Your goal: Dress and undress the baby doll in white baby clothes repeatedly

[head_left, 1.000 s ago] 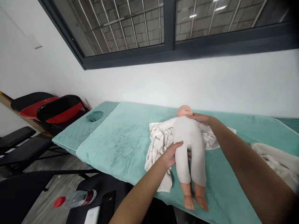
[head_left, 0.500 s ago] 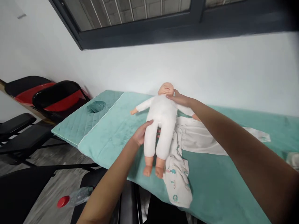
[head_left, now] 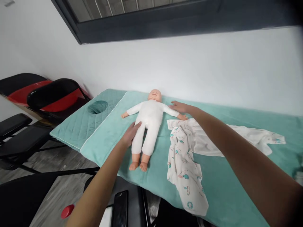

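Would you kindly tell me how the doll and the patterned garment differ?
The doll is full and rounded, while the garment lies limp and rumpled. The doll's white torso is plain; the garment carries small printed motifs. Both rest on the green cover.

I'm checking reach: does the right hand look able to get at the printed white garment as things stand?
Probably yes: the garment lies close by, nothing seen resting on it, though the doll's arm appears between it and the right hand.
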Motion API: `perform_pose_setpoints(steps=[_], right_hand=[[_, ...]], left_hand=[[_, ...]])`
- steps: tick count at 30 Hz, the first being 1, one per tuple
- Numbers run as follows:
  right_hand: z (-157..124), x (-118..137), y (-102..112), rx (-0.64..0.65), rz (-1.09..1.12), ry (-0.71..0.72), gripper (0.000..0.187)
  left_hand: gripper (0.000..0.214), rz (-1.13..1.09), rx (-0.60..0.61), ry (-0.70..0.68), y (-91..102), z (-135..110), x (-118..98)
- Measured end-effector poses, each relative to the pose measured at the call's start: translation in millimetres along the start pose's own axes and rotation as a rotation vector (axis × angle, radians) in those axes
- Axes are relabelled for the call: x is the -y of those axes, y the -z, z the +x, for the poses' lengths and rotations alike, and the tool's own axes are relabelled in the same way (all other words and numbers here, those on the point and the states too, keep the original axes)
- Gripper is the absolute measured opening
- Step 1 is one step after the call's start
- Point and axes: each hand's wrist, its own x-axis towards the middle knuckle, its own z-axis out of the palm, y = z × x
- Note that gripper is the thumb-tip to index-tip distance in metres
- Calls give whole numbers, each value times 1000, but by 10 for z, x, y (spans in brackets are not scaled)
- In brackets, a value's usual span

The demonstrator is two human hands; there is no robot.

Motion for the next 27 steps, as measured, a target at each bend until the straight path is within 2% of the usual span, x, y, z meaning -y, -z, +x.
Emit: perform_pose_setpoints(steps=[2,4,6,9,10,12,15,17,20,22,24,25,27], right_hand=[[-441,-354,257,-22,-95,-100,60],[-947,-643,472,-63,-165,-185,60],[-1438,-828,593,-90,-221,-239,56],[-2011,-897,583,-60,-353,-233,42],[-2147,-871,538,-43,-394,-212,37],[-2351,-761,416,-21,-434,-155,30],[-2570,-475,223,-12,-397,-61,24],[-2718,-232,129,-16,-320,45,24],[-2982,118,96,-81,52,318,28],[-3162,269,154,-158,285,420,28],[-3315,310,251,-244,378,389,25],[-3375,288,301,-277,390,338,34],[-3463,184,377,-303,403,207,68]], left_hand=[[56,263,-64,-181,-11,-84,-68],[56,555,-24,-378,-89,-255,-160],[60,784,153,-559,-254,-511,-230],[74,964,489,-727,-649,-933,-252],[75,987,558,-754,-805,-1050,-244],[67,999,616,-766,-1128,-1215,-231],[51,916,555,-734,-1582,-1308,-272],[57,813,459,-720,-1836,-1319,-361],[72,674,397,-714,-2119,-1329,-566],[63,596,430,-662,-2250,-1345,-728],[46,480,399,-580,-2354,-1376,-896],[39,405,347,-546,-2399,-1400,-980],[35,239,223,-509,-2480,-1475,-1132]])
